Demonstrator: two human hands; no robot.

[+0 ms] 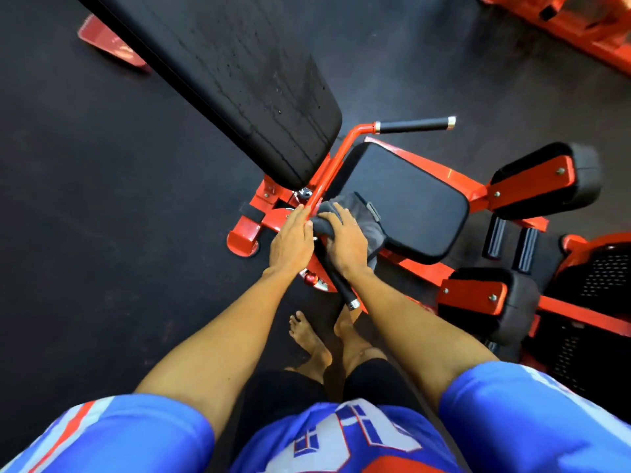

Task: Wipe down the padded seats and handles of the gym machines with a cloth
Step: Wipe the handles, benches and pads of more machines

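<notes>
The dark floor (85,199) is all around. A long black back pad (239,73) sits up and left of the grip, with wet spots and streaks on it. It belongs to an orange gym machine (246,235). The black seat pad (409,199) is just right of the grip. Two black leg pads (584,179) (519,302) with orange plates are farther right, well away from the grip.

The person wears a blue shirt (341,438) with big white letters or numbers on it, but they are cut off and cannot be read. Bare feet (310,339) stand on the floor below the grip.

A black far handle (413,125) sticks out above the seat, away from the hands. The near handle (341,286) runs under the grip and pokes out below it.

The grey cloth (367,220) is wrapped on the top of the near handle and spills onto the seat corner. A small tag (374,210) on it is too tiny to read.

The right hand (345,240) curls over the cloth and squeezes it round the near handle. The left hand (292,240) is just beside the grip, fingers straight, lying on the orange bar (327,172).
</notes>
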